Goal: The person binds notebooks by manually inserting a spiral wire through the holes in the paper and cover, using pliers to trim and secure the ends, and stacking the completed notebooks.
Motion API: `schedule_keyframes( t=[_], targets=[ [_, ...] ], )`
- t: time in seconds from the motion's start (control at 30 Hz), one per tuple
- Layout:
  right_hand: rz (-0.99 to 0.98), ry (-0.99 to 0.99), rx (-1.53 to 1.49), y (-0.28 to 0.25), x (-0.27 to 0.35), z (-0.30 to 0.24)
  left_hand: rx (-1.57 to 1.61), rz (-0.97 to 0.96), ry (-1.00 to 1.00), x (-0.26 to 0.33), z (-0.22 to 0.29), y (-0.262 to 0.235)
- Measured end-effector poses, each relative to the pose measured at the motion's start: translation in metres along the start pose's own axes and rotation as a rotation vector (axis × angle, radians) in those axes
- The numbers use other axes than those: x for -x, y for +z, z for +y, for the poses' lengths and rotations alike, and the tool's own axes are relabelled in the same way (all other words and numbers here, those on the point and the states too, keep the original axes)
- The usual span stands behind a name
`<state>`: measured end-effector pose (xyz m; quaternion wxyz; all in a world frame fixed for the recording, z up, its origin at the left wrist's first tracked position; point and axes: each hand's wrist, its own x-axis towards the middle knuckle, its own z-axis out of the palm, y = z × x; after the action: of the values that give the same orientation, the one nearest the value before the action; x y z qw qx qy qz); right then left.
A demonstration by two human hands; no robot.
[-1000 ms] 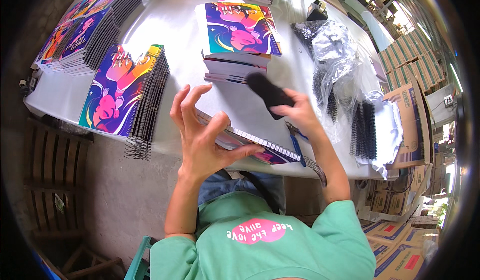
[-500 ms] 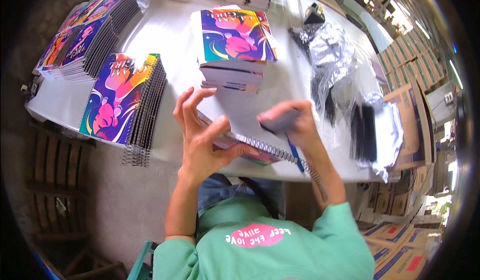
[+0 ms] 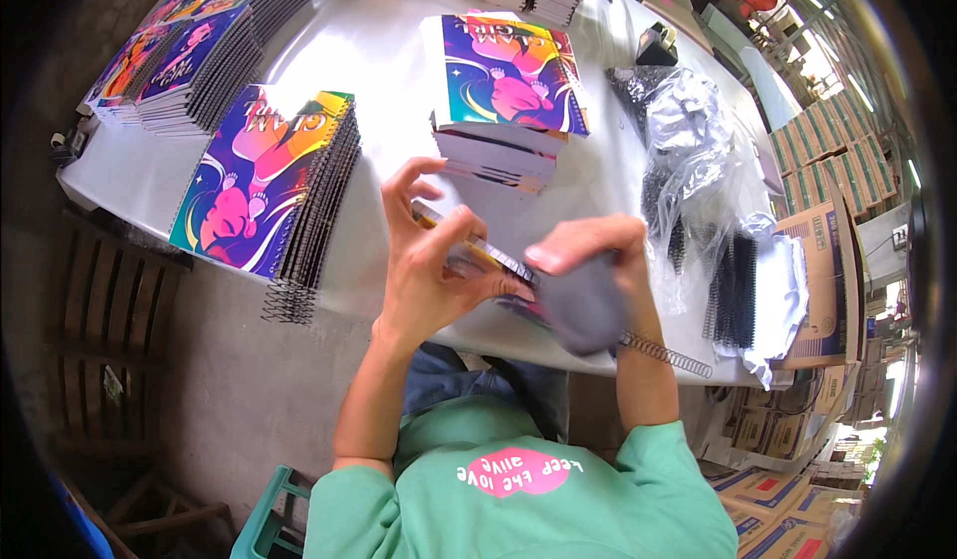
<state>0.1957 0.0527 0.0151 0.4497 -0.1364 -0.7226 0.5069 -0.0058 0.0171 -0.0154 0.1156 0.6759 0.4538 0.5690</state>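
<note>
My left hand (image 3: 429,260) pinches a notebook (image 3: 480,254) between thumb and fingers at the table's near edge. The notebook is seen almost edge-on, its bound edge up. A thin dark spiral coil (image 3: 670,354) runs along that edge and sticks out past my right forearm, its loose end in the air. In my right hand (image 3: 613,245) is a dark grey rounded pad (image 3: 586,305), blurred by motion, close against the coil. The pad hides part of the coil and the notebook's right end. I cannot tell whether the pad touches the coil.
Colourful spiral notebooks (image 3: 261,175) are stacked at the left, with more piles (image 3: 199,55) behind. Ahead stands another notebook stack (image 3: 508,75). Clear plastic wrapping (image 3: 688,140) and black coils (image 3: 733,290) lie at the right, beside a cardboard box (image 3: 822,290).
My right hand with the grey pad has come closer to my left hand, over the coil. The coil's loose end now reaches farther right past my forearm. The whole view has shifted slightly.
</note>
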Motion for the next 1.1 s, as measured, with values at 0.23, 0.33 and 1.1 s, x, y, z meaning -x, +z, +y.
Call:
schedule_keyframes(
  t=[0.23,0.33,1.1],
  targets=[
    [0.01,0.253,0.223,-0.007,-0.003,0.013,0.101,0.031,-0.037,0.0,-0.013,0.007],
    [0.313,0.296,-0.031,-0.009,-0.008,0.015,0.146,0.046,0.059,-0.001,-0.017,0.008],
    [0.084,0.329,0.437,0.014,-0.049,0.012,0.343,-0.03,-0.15,-0.001,-0.032,0.008]
  ],
)
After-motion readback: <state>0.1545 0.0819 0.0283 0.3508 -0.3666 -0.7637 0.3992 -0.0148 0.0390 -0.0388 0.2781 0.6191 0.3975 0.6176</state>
